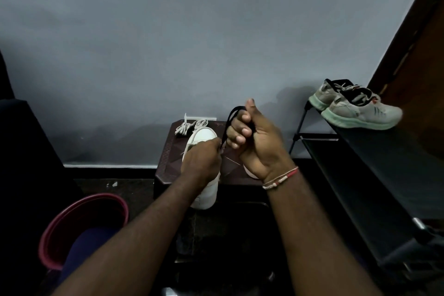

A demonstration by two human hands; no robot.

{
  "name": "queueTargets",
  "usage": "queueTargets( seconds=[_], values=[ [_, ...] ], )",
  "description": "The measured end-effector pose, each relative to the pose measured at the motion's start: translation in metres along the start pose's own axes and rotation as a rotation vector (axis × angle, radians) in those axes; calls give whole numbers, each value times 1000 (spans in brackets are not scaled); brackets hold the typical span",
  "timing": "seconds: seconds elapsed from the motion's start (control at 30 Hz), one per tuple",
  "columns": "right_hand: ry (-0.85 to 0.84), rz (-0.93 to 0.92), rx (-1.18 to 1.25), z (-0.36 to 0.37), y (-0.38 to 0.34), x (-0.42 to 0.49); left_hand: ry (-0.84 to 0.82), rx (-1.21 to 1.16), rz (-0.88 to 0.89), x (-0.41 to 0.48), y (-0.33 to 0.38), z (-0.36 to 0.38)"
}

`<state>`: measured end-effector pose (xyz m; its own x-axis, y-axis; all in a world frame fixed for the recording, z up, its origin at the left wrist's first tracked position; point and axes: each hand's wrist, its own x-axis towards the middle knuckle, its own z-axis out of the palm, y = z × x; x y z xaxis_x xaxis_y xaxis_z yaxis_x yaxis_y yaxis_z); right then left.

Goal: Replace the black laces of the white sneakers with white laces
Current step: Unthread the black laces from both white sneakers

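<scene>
- Low on your left stands a red bucket (84, 228) on the dark floor.
- White laces (189, 125) lie bundled at the far edge of the small brown stool (168, 161), just beyond the sneaker's toe.
- Your left hand (201, 158) rests on the white sneaker (204, 190), fingers pinched on the black lace (228, 125) at the eyelets.
- Your right hand (254, 137) is raised, clenched round a loop of that lace, thumb up.
- A thread bracelet (281, 178) sits on your right wrist.
- Far right, a pair of grey running shoes (355, 108) rests on top of a black rack (374, 170).
</scene>
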<state>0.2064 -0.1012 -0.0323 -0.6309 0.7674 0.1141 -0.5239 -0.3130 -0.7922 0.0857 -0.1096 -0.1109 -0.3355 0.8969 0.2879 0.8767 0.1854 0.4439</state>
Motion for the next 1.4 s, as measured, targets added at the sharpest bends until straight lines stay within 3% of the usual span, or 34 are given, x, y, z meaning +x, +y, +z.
queueTargets(
  seconds=[0.17,0.3,0.37,0.43,0.47,0.53,0.6,0.63,0.77,0.93,1.17,1.4],
  values=[
    [267,-65,7,3,22,-14,96,-45,-30,11,-2,2],
    [378,-23,16,-2,41,-28,322,-70,32,16,1,1],
    [413,-9,12,-4,49,-31,489,-360,21,11,-2,-7],
    [428,13,-5,-7,53,-35,563,-794,-51,-4,4,-21],
    [424,24,-22,-8,55,-38,503,-994,-94,-13,12,-27],
    [404,63,-69,-8,58,-46,202,-1202,-185,-31,26,-33],
    [392,102,-124,-5,60,-55,-127,-1186,-253,-46,36,-32],
    [398,110,-146,-5,60,-59,-214,-1119,-256,-53,41,-30],
    [396,172,-169,-10,58,-69,-148,-1050,-316,-73,56,-22],
    [346,252,-73,-17,50,-72,-272,-1200,-662,-84,74,-24],
    [532,161,-189,-27,42,-74,-32,-1249,-509,-88,96,-9],
    [692,-206,-374,-16,55,-69,202,-1224,-366,-84,87,-13]
  ],
)
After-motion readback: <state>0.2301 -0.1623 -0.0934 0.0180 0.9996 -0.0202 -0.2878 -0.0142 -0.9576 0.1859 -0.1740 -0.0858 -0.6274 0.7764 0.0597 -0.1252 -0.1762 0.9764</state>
